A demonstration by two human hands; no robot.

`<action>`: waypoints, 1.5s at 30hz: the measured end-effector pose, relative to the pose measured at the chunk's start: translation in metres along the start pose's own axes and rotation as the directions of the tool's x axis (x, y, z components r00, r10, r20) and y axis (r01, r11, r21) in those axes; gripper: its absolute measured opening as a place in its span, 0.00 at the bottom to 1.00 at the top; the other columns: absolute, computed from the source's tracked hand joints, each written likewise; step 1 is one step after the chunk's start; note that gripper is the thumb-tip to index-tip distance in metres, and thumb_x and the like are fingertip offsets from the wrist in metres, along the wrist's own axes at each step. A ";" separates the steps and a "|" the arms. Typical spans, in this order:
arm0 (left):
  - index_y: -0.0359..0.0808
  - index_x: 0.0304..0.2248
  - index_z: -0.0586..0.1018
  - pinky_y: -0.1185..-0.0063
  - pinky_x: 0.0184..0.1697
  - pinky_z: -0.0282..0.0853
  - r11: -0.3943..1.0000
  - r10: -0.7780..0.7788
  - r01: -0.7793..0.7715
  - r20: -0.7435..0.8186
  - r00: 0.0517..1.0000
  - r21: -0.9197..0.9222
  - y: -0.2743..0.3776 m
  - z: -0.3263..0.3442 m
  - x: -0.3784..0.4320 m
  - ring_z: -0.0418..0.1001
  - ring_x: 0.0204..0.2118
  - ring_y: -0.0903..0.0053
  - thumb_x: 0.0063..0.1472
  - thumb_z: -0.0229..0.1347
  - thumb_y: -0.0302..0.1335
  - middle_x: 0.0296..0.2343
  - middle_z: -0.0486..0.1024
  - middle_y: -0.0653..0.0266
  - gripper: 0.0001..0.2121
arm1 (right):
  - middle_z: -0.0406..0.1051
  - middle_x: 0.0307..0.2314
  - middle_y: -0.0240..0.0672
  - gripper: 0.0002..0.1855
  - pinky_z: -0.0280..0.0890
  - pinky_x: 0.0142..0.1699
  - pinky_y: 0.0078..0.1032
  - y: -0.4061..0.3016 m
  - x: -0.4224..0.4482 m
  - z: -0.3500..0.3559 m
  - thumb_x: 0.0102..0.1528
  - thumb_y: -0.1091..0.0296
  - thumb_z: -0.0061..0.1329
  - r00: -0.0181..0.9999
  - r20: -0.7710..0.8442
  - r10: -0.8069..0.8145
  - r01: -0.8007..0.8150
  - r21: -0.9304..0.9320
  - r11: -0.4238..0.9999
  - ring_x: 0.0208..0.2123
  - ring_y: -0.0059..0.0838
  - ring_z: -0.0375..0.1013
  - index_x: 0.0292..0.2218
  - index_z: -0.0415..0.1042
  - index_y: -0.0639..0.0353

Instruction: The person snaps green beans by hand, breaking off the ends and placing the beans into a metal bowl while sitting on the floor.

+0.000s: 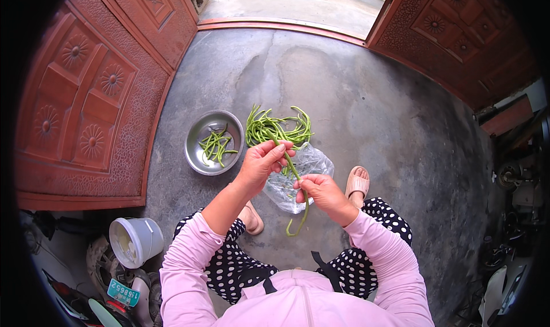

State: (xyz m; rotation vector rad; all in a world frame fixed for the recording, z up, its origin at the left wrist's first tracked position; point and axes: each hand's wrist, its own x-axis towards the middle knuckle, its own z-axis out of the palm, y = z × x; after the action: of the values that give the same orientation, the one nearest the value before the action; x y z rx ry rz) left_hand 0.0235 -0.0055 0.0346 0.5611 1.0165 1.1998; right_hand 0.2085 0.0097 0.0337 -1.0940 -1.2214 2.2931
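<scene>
One long green bean (pixel 290 164) is stretched between my two hands. My left hand (pixel 263 160) pinches its upper part between thumb and fingers. Lower down, my right hand (pixel 320 189) grips the same bean, and its curled tail hangs below. Beneath my hands lies a clear plastic bag (pixel 316 159) with a few green bits showing in it. A pile of whole long beans (pixel 279 125) rests on the floor just beyond the bag. To the left, a metal basin (pixel 193 148) holds short bean pieces (pixel 217 144).
Carved red doors (pixel 90 99) stand on the left and right (pixel 451 26), with a raised threshold (pixel 279 25) between them. A white bucket (pixel 148 241) tilts near a parked scooter (pixel 124 290) at lower left. Dark clutter (pixel 515 198) lines the right side of the concrete floor (pixel 386 125).
</scene>
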 end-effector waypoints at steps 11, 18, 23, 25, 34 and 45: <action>0.30 0.32 0.74 0.83 0.29 0.68 0.645 0.522 -0.578 0.264 0.811 0.500 0.009 0.019 -0.017 0.71 0.27 0.78 0.51 0.52 0.20 0.29 0.73 0.61 0.07 | 0.68 0.19 0.28 0.12 0.61 0.27 0.13 0.007 0.004 0.003 0.55 0.67 0.38 0.984 -0.083 -0.160 0.141 -0.201 0.969 0.20 0.16 0.67 0.33 0.69 0.64; 0.31 0.28 0.73 0.77 0.30 0.65 -0.027 0.632 -0.847 0.665 0.397 0.531 0.021 0.044 -0.041 0.70 0.27 0.69 0.41 0.52 0.18 0.27 0.71 0.60 0.10 | 0.71 0.21 0.38 0.14 0.63 0.32 0.19 0.003 0.016 -0.021 0.58 0.62 0.34 0.955 -0.264 -0.136 0.145 0.013 0.989 0.24 0.22 0.69 0.31 0.67 0.63; 0.33 0.29 0.70 0.87 0.27 0.60 0.772 0.362 -0.311 0.019 0.932 0.554 0.006 0.014 -0.017 0.66 0.24 0.85 0.57 0.45 0.26 0.23 0.69 0.69 0.05 | 0.72 0.25 0.40 0.13 0.61 0.41 0.23 -0.020 0.008 -0.021 0.58 0.61 0.33 0.966 -0.244 -0.079 0.115 0.135 0.984 0.28 0.26 0.70 0.35 0.64 0.61; 0.33 0.30 0.71 0.88 0.25 0.57 0.855 0.134 -0.151 0.070 0.989 0.497 -0.006 0.003 -0.014 0.63 0.23 0.89 0.57 0.46 0.28 0.22 0.69 0.71 0.06 | 0.72 0.28 0.40 0.12 0.60 0.42 0.23 -0.026 0.006 -0.019 0.58 0.62 0.33 0.968 -0.234 -0.096 0.143 0.194 0.970 0.29 0.26 0.70 0.35 0.63 0.60; 0.30 0.34 0.72 0.91 0.21 0.58 0.896 -0.435 0.441 0.300 0.849 0.051 -0.016 -0.003 -0.013 0.62 0.18 0.89 0.59 0.44 0.33 0.30 0.73 0.52 0.13 | 0.71 0.32 0.41 0.11 0.60 0.44 0.25 -0.019 0.010 -0.026 0.58 0.63 0.32 0.954 -0.277 -0.116 0.173 0.189 0.967 0.33 0.27 0.68 0.34 0.63 0.58; 0.32 0.34 0.73 0.92 0.19 0.54 0.887 -0.461 0.436 0.254 0.850 0.149 -0.009 -0.005 -0.014 0.62 0.17 0.90 0.52 0.54 0.29 0.24 0.74 0.62 0.11 | 0.64 0.23 0.23 0.13 0.57 0.37 0.13 -0.015 0.012 -0.026 0.57 0.62 0.36 0.927 -0.350 -0.137 0.147 0.001 0.989 0.28 0.14 0.61 0.35 0.68 0.59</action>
State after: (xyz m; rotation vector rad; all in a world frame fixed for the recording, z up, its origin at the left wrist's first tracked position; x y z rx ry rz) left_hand 0.0235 -0.0220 0.0297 0.5080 0.8910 0.6384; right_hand 0.2196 0.0401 0.0315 -1.2893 -1.0847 1.8995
